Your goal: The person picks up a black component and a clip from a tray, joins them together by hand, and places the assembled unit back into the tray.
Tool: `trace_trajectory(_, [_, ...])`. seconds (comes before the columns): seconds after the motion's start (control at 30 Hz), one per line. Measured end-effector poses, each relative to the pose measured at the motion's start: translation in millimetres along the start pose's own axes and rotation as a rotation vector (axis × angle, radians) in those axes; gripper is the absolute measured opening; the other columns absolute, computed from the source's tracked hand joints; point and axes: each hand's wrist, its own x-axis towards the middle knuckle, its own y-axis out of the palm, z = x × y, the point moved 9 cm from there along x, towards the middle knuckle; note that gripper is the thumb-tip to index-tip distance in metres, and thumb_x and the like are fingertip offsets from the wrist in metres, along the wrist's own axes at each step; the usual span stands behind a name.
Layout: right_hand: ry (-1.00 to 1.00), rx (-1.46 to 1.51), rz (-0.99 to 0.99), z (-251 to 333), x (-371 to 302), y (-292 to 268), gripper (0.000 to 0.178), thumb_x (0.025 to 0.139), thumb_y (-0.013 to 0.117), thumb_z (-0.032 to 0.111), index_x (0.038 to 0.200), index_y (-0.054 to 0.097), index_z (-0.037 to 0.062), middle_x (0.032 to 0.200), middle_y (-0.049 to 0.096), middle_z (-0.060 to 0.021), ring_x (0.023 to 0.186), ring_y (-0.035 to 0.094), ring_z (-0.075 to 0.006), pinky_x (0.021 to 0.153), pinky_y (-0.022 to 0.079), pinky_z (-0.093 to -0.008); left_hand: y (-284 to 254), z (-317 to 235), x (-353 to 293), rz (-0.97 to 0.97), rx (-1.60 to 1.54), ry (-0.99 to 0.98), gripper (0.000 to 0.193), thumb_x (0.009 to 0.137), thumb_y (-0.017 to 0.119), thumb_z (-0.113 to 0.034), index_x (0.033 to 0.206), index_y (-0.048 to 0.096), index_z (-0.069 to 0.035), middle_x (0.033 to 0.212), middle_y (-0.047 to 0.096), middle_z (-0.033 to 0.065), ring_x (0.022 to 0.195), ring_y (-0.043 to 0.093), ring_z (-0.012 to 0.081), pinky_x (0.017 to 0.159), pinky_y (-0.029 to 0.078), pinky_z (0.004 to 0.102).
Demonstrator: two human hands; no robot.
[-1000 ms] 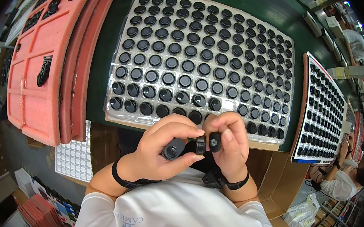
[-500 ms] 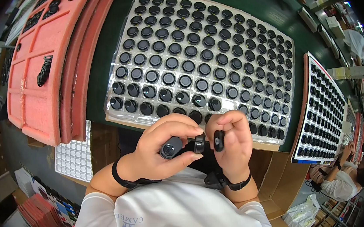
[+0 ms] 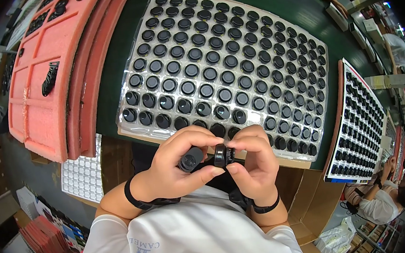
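Observation:
My left hand (image 3: 167,166) is closed, a black cylinder (image 3: 191,160) tucked in its curled fingers. Between its thumb and forefinger it also pinches a round black part (image 3: 220,156). My right hand (image 3: 255,163) grips a small black piece (image 3: 231,156) with thumb and forefinger, pressed against the face of that round part. What exactly these parts are cannot be made out. Just beyond both hands lies a clear plastic tray (image 3: 139,128) filled with rows of black round parts; those in the nearest rows at left stand taller.
Pink foam trays (image 3: 41,117) are stacked at the left, a few black parts on top. A second loaded tray (image 3: 338,169) sits at the right, near another person (image 3: 378,202). A white celled tray (image 3: 81,179) lies lower left; an open cardboard box (image 3: 316,198) stands lower right.
My right hand has turned and moved left, bringing its small black piece against the round part in my left hand. The cylinder has tilted slightly.

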Motion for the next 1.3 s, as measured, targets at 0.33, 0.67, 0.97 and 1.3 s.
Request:
trace_trajectory(0.33, [0.02,-0.148,-0.126,-0.9,0.9,-31.0,0.026,0.074,0.068,0.001,0.098,0.06,-0.0008,0.09,0.057,-0.0113,0.081,0.052,-0.0222,0.074,0.043,-0.0305,2.2,18.3,0.1,-0.01,-0.203,-0.124,0.049,0.087,0.061,-0.039,0.108,0.053,0.004,0.086,0.056,0.0103,0.068,0.052,0.0121,0.063,0.046,0.0256])
trace_trajectory(0.67, [0.174,-0.831,-0.138,-35.3,-4.2,-75.5,0.024,0.073,0.067,0.001,0.096,0.061,0.0055,0.087,0.057,-0.0081,0.079,0.052,-0.0245,0.072,0.041,-0.0328,1.4,44.3,-4.1,-0.001,-0.504,-0.331,0.063,0.097,0.025,-0.054,0.103,0.051,0.004,0.067,0.052,0.006,0.056,0.049,0.0095,0.06,0.048,0.0254])
trace_trajectory(0.97, [0.097,-0.959,-0.041,-26.0,5.4,-58.2,0.025,0.072,0.068,0.001,0.096,0.063,0.0039,0.088,0.058,-0.0093,0.077,0.053,-0.0239,0.07,0.042,-0.0303,6.0,44.4,-2.2,0.036,-0.501,-0.352,0.064,0.097,0.026,-0.054,0.106,0.051,0.005,0.068,0.052,0.0051,0.056,0.049,0.0091,0.059,0.046,0.0239])
trace_trajectory(1.3, [0.119,-0.222,0.129,1.0,12.5,1.8,0.027,0.074,0.072,0.01,0.099,0.064,0.0011,0.093,0.059,-0.0103,0.082,0.054,-0.0236,0.075,0.043,-0.0331,22.8,41.5,-1.4,0.065,-0.394,-0.372,0.061,0.096,0.036,-0.051,0.121,0.044,0.003,0.071,0.053,0.0036,0.058,0.047,0.008,0.057,0.041,0.0213])
